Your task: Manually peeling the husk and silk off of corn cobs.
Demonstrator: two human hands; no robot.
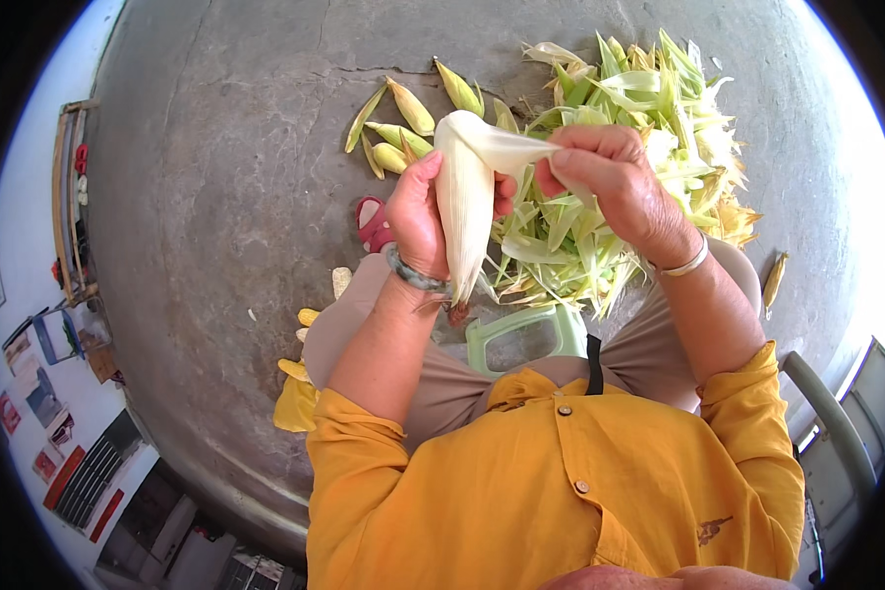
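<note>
An ear of corn (466, 203), still wrapped in pale inner husk, stands in my left hand (422, 210), thumb on one side and fingertips on the other. Its brown silk (458, 313) points down toward my lap. My right hand (605, 177) pinches a whitish husk leaf (512, 147), stretched sideways from the ear's upper end and still joined to it. Behind and below my right hand lies a big heap of stripped green and yellow husks (560, 254). Several unpeeled ears of corn (411, 107) rest on the floor beyond my left hand.
Peeled cobs (308, 317) and a yellow bag or cloth (296, 404) lie left of my knee. A pale green plastic stool (525, 324) is between my legs. One dry ear (775, 284) lies at the right. A wooden rack (74, 203) stands by the left wall; the concrete floor (214, 184) is cracked.
</note>
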